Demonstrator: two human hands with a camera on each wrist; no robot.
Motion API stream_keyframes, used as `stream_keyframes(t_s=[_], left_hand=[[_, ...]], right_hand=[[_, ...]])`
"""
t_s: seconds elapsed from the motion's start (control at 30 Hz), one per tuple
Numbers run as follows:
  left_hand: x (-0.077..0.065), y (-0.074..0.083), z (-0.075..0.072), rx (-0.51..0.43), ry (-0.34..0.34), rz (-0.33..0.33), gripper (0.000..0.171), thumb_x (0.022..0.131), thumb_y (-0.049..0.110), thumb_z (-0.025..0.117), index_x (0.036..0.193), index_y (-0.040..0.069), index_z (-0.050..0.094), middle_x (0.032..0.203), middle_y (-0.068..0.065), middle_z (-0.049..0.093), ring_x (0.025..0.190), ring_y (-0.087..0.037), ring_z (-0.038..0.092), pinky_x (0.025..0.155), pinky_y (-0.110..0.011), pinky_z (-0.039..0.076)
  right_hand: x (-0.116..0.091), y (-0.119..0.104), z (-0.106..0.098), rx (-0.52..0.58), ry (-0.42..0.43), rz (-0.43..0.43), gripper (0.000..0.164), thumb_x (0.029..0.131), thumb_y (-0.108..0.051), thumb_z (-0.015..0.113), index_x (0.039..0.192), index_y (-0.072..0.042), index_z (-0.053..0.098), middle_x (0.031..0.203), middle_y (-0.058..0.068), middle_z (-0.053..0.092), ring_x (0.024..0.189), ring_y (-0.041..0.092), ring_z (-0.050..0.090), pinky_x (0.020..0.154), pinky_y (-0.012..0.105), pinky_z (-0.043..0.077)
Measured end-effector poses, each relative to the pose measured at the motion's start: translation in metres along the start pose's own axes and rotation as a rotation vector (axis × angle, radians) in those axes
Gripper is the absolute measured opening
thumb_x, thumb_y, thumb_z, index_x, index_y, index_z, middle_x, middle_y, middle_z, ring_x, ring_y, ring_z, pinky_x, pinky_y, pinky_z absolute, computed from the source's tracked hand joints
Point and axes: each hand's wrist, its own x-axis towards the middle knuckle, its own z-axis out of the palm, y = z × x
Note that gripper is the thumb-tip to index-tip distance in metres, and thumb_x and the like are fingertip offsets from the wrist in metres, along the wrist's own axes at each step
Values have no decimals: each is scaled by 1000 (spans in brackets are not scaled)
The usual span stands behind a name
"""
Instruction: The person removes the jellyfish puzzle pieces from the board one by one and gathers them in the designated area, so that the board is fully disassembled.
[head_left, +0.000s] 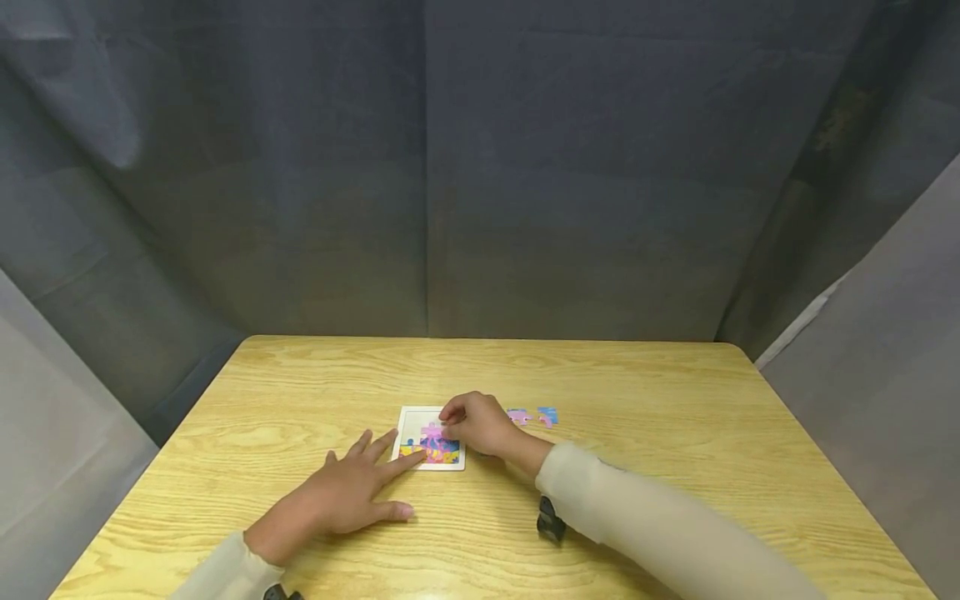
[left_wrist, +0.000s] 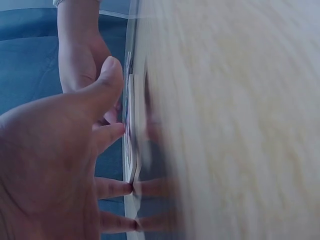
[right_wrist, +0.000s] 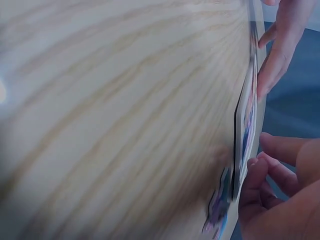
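Note:
A small white-framed jigsaw puzzle [head_left: 429,467] lies on the table, its lower rows filled with pink, blue and yellow pieces and its upper part pale. My left hand [head_left: 352,492] is spread palm down; the index fingertip rests on the lower pieces, and other fingertips reach the frame's left edge. Over the right side of the frame, my right hand [head_left: 482,425] has bent fingers and thumb pinching at a pink puzzle piece [head_left: 432,431], partly hidden by the fingers. In the right wrist view these fingertips are low beside the board [right_wrist: 243,120].
To the right of the frame lie loose puzzle pieces, one mostly pink [head_left: 519,415] and one blue and pink [head_left: 548,415]. The wooden table [head_left: 637,400] ends at a dark curtain [head_left: 570,208] behind, with pale panels at both sides.

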Motion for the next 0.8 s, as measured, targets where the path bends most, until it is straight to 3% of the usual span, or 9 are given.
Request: stream_keyframes(t_s=[0.47,0.8], left_hand=[[1,2,3,42,-3,-13,80,88,82,50,158,44,38,170,-17,22,150,-57,21,94,-90,28],[0,2,3,42,7,-4,81,88,81,51,158,43,39,170,-18,22,150,-57,21,94,-90,28]], right_hand=[[10,-3,14,-45,-7,48,32,86,-15,84,115,-6,73,108,3,71,107,23,64,104,46,51],[10,-8,17,-104,-15,56,34,86,-14,84,117,-6,72,99,-2,66,93,14,59,94,36,54]])
